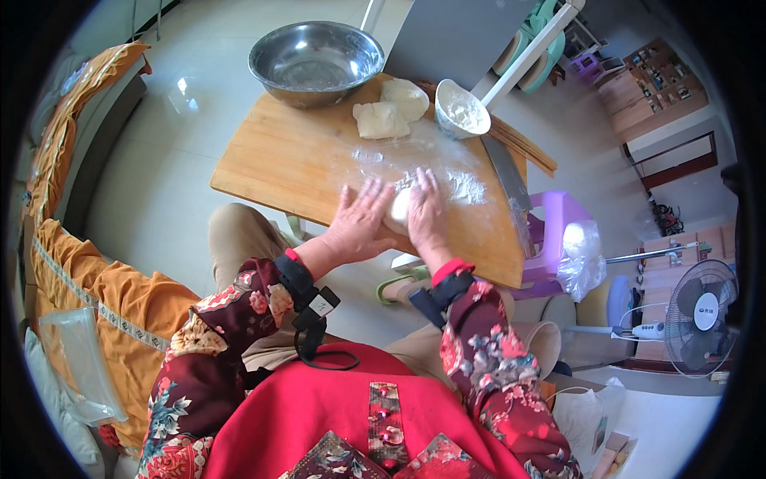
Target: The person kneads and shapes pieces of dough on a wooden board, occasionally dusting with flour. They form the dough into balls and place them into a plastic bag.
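Near the front edge of a wooden board [281, 149], a pale piece of dough [400, 211] lies between my two hands. My left hand [361, 224] presses against its left side, palm down with the fingers spread a little. Cupped along the right side is my right hand [426, 212], which covers part of the dough. Loose white flour [465, 187] is scattered on the board just right of my fingers. Farther back, two more dough pieces [383, 120] [406, 99] rest against each other.
A steel basin [316, 63] stands at the board's back left. At the back right is a bowl of flour [462, 111]. A wide metal blade [507, 173] and wooden sticks [520, 143] lie along the right edge. A purple plastic stool [556, 209] and a fan [700, 317] stand to the right.
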Action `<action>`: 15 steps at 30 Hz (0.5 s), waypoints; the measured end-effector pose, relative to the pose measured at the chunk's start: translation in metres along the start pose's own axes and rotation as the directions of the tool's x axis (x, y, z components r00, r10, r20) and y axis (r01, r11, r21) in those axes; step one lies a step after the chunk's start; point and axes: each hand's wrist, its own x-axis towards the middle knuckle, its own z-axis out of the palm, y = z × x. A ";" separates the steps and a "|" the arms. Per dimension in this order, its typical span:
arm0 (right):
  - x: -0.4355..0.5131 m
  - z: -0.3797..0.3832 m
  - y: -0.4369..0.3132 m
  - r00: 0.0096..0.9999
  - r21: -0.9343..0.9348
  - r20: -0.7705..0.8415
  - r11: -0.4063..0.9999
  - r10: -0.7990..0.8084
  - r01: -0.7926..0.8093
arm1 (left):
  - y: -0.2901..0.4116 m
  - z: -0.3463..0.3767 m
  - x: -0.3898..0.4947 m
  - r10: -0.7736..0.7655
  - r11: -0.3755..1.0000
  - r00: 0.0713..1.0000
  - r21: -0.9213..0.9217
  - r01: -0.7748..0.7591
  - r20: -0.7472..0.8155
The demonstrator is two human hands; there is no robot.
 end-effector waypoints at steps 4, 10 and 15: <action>0.029 0.001 0.017 0.993 -0.016 0.013 0.993 0.117 -0.117 | -0.001 0.001 0.018 -0.045 0.996 0.997 0.072 0.050 -0.070; 0.013 0.005 0.005 0.930 0.643 0.294 0.674 0.220 -0.363 | 0.006 0.006 0.037 -0.082 0.962 0.990 -0.269 0.049 -0.115; 0.033 -0.005 -0.014 0.958 0.428 0.215 0.864 0.187 -0.265 | 0.000 -0.008 0.050 -0.151 0.979 0.979 -0.160 0.128 -0.139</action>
